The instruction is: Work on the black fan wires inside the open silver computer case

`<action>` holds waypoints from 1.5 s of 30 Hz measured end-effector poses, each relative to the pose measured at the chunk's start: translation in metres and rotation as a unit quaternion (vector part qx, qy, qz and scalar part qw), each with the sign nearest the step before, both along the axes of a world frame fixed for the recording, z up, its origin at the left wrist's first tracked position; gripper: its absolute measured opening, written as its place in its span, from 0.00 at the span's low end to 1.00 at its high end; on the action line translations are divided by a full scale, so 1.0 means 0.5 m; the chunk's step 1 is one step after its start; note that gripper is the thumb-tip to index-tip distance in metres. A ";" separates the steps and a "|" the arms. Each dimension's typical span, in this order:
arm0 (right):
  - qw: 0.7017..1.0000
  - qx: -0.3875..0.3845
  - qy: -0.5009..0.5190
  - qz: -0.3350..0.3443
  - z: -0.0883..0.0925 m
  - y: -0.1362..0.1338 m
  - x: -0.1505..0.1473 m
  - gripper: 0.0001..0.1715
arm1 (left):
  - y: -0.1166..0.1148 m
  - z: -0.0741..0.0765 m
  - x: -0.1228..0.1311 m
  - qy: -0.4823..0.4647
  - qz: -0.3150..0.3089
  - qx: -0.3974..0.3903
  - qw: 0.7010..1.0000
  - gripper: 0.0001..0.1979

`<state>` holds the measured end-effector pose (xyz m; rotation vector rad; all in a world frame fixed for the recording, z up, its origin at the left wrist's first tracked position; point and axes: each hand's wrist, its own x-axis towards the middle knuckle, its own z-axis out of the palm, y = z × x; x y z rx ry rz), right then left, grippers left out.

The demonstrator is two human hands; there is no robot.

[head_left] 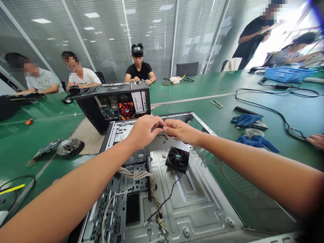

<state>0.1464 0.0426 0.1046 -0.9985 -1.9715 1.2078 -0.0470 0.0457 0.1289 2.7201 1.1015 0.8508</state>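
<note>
My left hand (146, 130) and my right hand (181, 130) meet over the far end of an open computer case (202, 199) lying on its side. Fingertips of both are pinched together on a small dark piece (160, 126), mostly covered by the fingers. Thin coloured wires (164, 136) show just beneath it; whether they join it I cannot tell. Below my right hand, a black cooling fan (178, 158) rests on the case's bare metal floor, its twisted lead (170, 192) trailing toward me. A bundle of beige cables (152, 184) runs along the case's middle.
Beyond the case stands another computer tower (113, 104) with its inside exposed. To the left lie a round heatsink (70, 147) and a circuit board (45, 150). Blue gloves (249, 121), a memory stick (216, 104), black cables (268, 104) and another person's hand (316, 140) are on the right.
</note>
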 end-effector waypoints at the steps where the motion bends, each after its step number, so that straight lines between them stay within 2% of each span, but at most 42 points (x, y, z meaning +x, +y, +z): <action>1: 1.000 -0.006 0.004 0.000 0.000 0.000 0.000 0.12 | 0.001 -0.001 -0.001 0.003 -0.001 0.006 1.000 0.05; 5: 1.000 -0.019 0.009 0.002 0.002 -0.002 0.000 0.12 | 0.001 -0.001 -0.003 0.023 -0.005 0.029 0.999 0.04; 13: 0.999 -0.011 -0.007 -0.032 0.010 -0.008 -0.002 0.12 | -0.006 0.006 0.005 0.093 0.043 0.033 0.994 0.07; 20: 0.999 -0.005 -0.023 -0.025 0.012 -0.007 0.000 0.12 | 0.002 -0.001 0.006 0.090 0.046 0.016 0.995 0.13; 29: 0.998 -0.021 -0.053 -0.025 0.016 -0.007 -0.002 0.11 | 0.003 -0.003 0.005 0.055 0.040 -0.008 0.998 0.08; 39: 0.995 0.053 -0.088 -0.004 -0.002 0.005 -0.001 0.11 | 0.006 -0.006 0.008 0.109 0.061 -0.025 0.992 0.16; 45: 0.989 0.093 -0.112 -0.004 -0.007 0.010 0.001 0.11 | 0.005 -0.007 0.007 0.080 0.051 -0.033 0.995 0.13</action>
